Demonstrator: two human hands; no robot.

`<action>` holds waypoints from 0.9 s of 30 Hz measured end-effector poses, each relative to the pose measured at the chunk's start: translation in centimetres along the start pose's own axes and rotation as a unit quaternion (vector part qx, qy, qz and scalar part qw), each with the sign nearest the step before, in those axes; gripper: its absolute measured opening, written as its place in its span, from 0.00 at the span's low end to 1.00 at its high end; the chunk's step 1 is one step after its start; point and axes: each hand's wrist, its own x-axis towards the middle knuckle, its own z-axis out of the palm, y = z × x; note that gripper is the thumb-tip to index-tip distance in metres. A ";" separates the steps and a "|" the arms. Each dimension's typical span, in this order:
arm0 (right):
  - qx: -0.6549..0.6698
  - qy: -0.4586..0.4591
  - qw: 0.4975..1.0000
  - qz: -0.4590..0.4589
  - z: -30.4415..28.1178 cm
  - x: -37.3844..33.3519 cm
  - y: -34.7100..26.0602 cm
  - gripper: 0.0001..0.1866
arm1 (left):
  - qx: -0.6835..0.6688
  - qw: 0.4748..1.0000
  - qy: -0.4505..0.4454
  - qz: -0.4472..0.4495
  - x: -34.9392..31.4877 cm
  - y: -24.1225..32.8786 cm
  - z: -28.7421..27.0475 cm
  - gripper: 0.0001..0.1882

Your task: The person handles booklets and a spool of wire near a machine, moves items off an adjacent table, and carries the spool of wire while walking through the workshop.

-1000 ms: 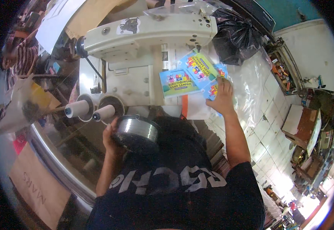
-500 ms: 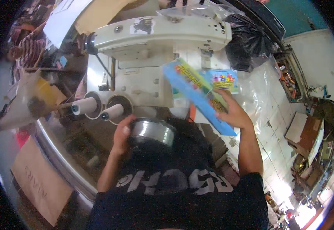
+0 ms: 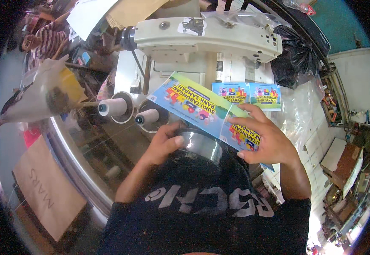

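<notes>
Far left, a clear plastic bag (image 3: 45,91) with something yellow inside sagged beside a brown cardboard sheet (image 3: 45,191) leaning lower down. Moving in, two pale thread cones (image 3: 113,107) lay on their sides, tips pointing left, on the tabletop (image 3: 121,144) in front of the cream industrial sewing machine (image 3: 202,38).

Then the left hand (image 3: 163,142): its fingers were curled round the left side of a shiny roll of clear tape (image 3: 202,146), thumb pressed on the rim, gripping it against the person's dark shirt.

Right above that roll, a colourful printed booklet (image 3: 202,108) hung tilted, its upper end toward the machine and its lower end down at the right. The right hand (image 3: 265,142) had it pinched at that lower end, fingers spread flat over the cover, thumb hidden beneath.

Beyond the booklet, two more matching booklets (image 3: 246,94) lay side by side on the machine bed. Further right, a black plastic bag (image 3: 295,55) was bunched beside the machine head, with crumpled clear plastic sheeting (image 3: 299,114) below it.
</notes>
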 end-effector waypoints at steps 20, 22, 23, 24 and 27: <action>-0.014 0.015 0.999 0.045 -0.3 -1.4 0.8 0.35 | -0.009 1.000 0.026 -0.002 -0.2 0.0 -0.6 0.31; -0.015 0.016 0.999 0.049 -0.4 -1.7 0.5 0.35 | -0.003 1.000 0.016 -0.008 -0.2 -0.2 -1.0 0.32; -0.016 0.017 0.998 0.053 -0.4 -1.8 0.4 0.35 | -0.004 1.000 0.016 -0.008 -0.2 -0.3 -1.1 0.32; -0.016 0.017 0.998 0.053 -0.4 -1.9 0.5 0.35 | -0.006 1.000 0.020 -0.013 -0.2 -0.4 -1.1 0.32; -0.024 0.025 0.998 0.053 -0.5 -2.1 0.6 0.35 | -0.022 0.999 0.024 -0.013 -0.1 -0.1 -0.7 0.32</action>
